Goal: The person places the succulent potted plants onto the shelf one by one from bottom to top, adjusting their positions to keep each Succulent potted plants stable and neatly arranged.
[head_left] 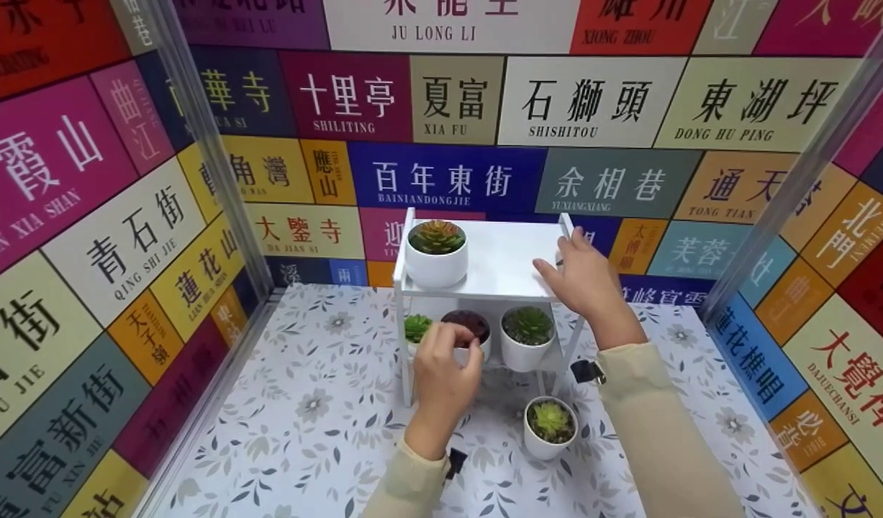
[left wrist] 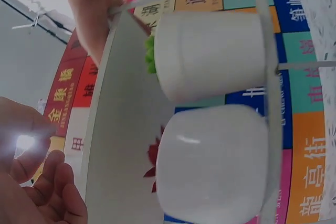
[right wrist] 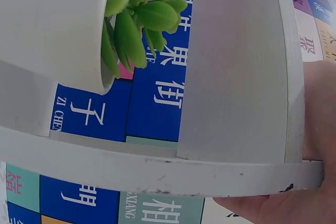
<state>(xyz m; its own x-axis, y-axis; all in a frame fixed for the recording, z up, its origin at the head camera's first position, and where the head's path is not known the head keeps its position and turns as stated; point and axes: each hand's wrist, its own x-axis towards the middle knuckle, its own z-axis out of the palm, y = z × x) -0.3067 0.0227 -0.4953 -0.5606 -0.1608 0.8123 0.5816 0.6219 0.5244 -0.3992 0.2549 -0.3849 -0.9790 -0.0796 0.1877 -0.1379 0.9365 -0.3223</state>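
Note:
A white two-tier shelf rack (head_left: 509, 252) stands on the patterned surface. My right hand (head_left: 592, 280) grips the right end of its upper tier, thumb over the top. My left hand (head_left: 445, 367) is in front of the lower tier, near a dark-red succulent (head_left: 466, 324) in a white pot. In the left wrist view, the fingers of this hand (left wrist: 39, 182) are loosely bent with nothing between them. Beside the red plant are a potted green succulent (head_left: 527, 334) and a bright green one (head_left: 416, 327), partly hidden. A potted succulent with reddish tips (head_left: 437, 255) sits on the upper tier's left.
A white pot with a yellow-green succulent (head_left: 550, 428) stands on the floral-patterned surface (head_left: 297, 439), before the rack's right side. Colourful sign-covered walls (head_left: 448, 176) enclose the back and both sides, with clear edge strips at the corners.

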